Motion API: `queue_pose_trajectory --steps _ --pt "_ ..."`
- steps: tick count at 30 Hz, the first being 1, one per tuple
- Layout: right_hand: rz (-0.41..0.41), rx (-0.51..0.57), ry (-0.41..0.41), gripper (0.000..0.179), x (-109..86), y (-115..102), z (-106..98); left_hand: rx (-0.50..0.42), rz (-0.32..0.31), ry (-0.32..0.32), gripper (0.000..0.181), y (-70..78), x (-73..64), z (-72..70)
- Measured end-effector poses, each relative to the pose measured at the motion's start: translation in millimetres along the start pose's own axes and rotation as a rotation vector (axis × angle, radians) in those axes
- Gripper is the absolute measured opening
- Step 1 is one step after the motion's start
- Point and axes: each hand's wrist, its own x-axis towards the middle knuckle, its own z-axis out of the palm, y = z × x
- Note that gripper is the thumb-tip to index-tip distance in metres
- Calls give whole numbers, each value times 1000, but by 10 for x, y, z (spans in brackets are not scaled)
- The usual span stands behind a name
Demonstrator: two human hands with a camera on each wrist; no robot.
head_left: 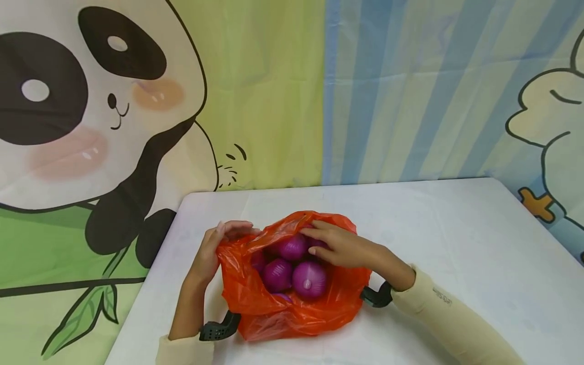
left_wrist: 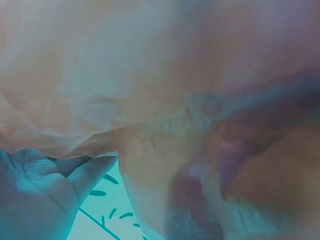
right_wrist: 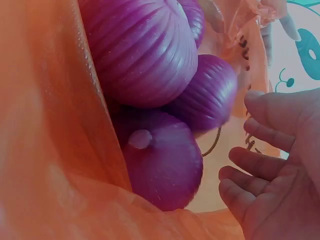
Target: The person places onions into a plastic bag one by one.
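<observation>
Orange plastic bag (head_left: 292, 304) lies open on the white table (head_left: 456, 243), near its front left portion, mouth facing up and toward the backdrop. Red onions (head_left: 309, 279) sit inside, at least four visible from the head view, packed against one another; the right wrist view shows three of them (right_wrist: 145, 50) stacked close against the bag wall.

Left hand (head_left: 212, 251) is at the left rim of the bag; its fingers curl over the edge of the plastic and grip it, holding the mouth open. The left wrist view shows the palm (left_wrist: 35, 195) pressed under a fold of the film (left_wrist: 150, 100).

Right hand (head_left: 339, 246) reaches into the mouth from the right, fingers extended and relaxed, resting over the rear onions. In the right wrist view its fingers (right_wrist: 270, 170) are loosely spread beside the onions, gripping nothing.

Both forearms wear cream sleeves (head_left: 451, 314), with black wrist mounts (head_left: 376, 296) visible. A cartoon panda backdrop (head_left: 91, 116) stands behind the table.
</observation>
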Motion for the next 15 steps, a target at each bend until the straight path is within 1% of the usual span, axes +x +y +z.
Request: queue_pose_trajectory --steps 2,5,8,10,12,14,15 --pt "26 -11 8 45 -20 -11 -9 2 -5 4 47 6 0 0" --pt "24 -3 13 43 -54 -34 -40 -5 -11 10 48 5 -12 12" --pt "-11 42 28 41 -101 -58 -94 -10 -29 15 47 -8 -37 17" --pt "-42 87 57 38 -150 -64 -139 -5 -49 27 44 -20 -50 20" --pt "-65 134 105 35 -222 -58 -189 19 -83 56 40 -34 -57 25" --pt "-74 165 163 34 -308 -36 -242 103 -132 107 35 -50 -60 33" --pt "-76 161 198 34 -358 -19 -271 153 -164 139 34 -56 -61 38"
